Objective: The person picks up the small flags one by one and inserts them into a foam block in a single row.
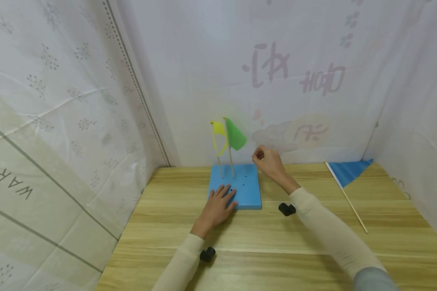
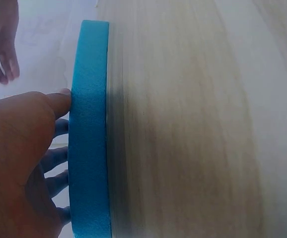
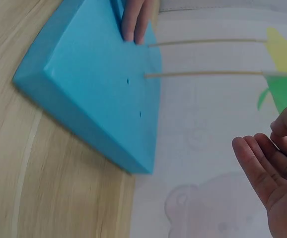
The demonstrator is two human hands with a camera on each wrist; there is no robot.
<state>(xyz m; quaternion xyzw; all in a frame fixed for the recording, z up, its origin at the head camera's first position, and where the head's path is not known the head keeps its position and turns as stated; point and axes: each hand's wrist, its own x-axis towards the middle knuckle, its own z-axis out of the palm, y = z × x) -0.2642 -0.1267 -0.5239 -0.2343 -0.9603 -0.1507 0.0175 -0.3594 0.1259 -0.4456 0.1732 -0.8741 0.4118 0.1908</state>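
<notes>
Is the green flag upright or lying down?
Upright: the green flag hangs from a thin wooden stick standing in the blue square block.

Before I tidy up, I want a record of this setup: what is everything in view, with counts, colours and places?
table: one, wood-coloured, under everything
block: one, blue, on the table
small holes: at least two, dark, in the block's top
yellow flag: one, yellow, on a pale stick standing in the block
green flag: one, green, on a pale stick just right of the yellow one
blue flag: one, blue, lying on the table's right side
printed cloth: pieces uncounted, pale, behind and beside the table
wrist devices: two, black, one by each cuff
sleeves: two, cream, on the forearms
left hand: one, resting on the block
right hand: one, raised right of the green flag
</notes>
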